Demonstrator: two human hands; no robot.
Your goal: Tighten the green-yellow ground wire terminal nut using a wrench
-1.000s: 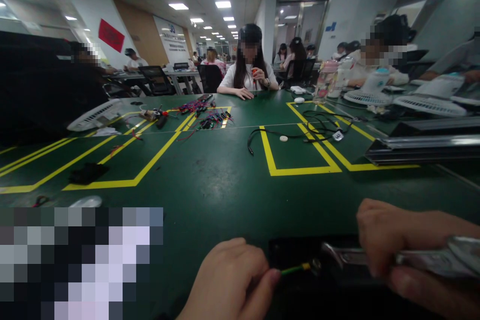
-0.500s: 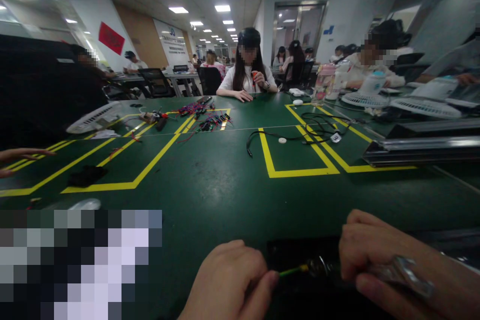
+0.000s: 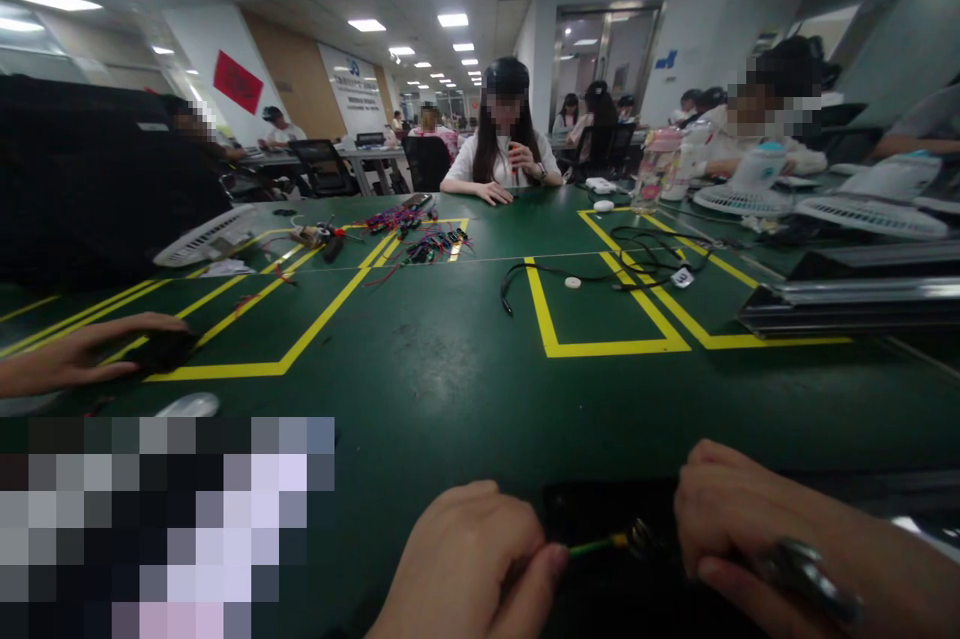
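My left hand (image 3: 480, 549) is closed, with thumb and finger pinching a thin green-and-yellow wire (image 3: 592, 548) that points right. A small shiny metal loop (image 3: 638, 537) sits at the wire's yellow end; whether it belongs to the wire or to a tool I cannot tell. My right hand (image 3: 757, 519) is wrapped round a metal hand tool (image 3: 814, 574), whose rounded silver end sticks out below the palm. Its kind is unclear, as the fingers hide most of it. Under both hands lies a dark flat panel (image 3: 600, 501) at the table's near edge.
The green table (image 3: 442, 319) bears yellow tape outlines. A black cable (image 3: 540, 268), bundled wires (image 3: 431, 244), metal profiles (image 3: 862, 293) and white fans (image 3: 750, 189) lie across it. At left, a co-worker's hand (image 3: 82, 354) rests at a black item (image 3: 161, 349). A person (image 3: 506, 149) sits opposite.
At left, the co-worker's hand has reached in to the black item. My right hand has tilted slightly, turning the silver end of the tool. The view has shifted a little.
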